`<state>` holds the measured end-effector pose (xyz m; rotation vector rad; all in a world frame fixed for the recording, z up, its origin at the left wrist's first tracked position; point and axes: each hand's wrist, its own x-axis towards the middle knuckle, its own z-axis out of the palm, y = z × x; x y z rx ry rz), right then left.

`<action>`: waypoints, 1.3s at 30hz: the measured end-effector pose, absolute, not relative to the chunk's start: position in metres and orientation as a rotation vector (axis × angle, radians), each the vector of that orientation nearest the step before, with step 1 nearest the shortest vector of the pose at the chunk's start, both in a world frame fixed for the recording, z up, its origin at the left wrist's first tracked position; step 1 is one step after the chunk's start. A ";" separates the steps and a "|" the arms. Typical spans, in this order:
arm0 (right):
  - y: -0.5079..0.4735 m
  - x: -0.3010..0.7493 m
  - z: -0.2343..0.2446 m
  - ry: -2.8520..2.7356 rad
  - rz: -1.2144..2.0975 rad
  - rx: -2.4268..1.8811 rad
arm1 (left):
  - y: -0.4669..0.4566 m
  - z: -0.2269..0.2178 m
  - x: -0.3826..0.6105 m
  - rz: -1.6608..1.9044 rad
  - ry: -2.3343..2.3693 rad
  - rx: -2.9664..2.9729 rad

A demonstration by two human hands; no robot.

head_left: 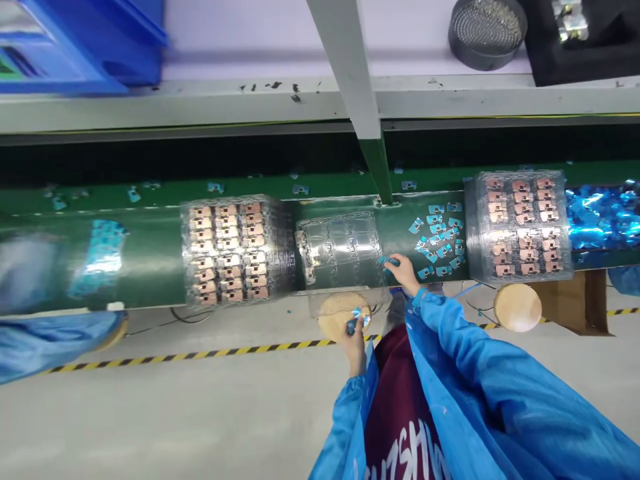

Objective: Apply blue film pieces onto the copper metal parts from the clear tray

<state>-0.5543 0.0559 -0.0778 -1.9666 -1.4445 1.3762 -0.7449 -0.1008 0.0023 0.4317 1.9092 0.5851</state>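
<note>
My right hand (405,272) pinches a small blue-filmed metal part (388,261) over the green bench surface. My left hand (354,347) is lower, in front of the bench edge, with its fingers closed on a similar blue part (353,326); how many pieces are in it I cannot tell. Between the stacks lies a transparent plastic tray (345,250), with several metal parts (311,257) along its left side. To the right of my right hand, several loose blue-filmed parts (440,243) lie scattered on the green surface.
A stack of filled trays (227,253) stands left, another stack (523,227) right. Beyond it are shiny blue film pieces (603,217). A green and white post (373,143) rises behind the tray. Round wooden stools (517,307) stand below. A co-worker's blue sleeve (55,340) shows at left.
</note>
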 end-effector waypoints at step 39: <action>0.245 -0.444 -0.122 -1.718 1.029 -1.853 | 0.260 -0.114 -0.655 0.353 1.635 1.561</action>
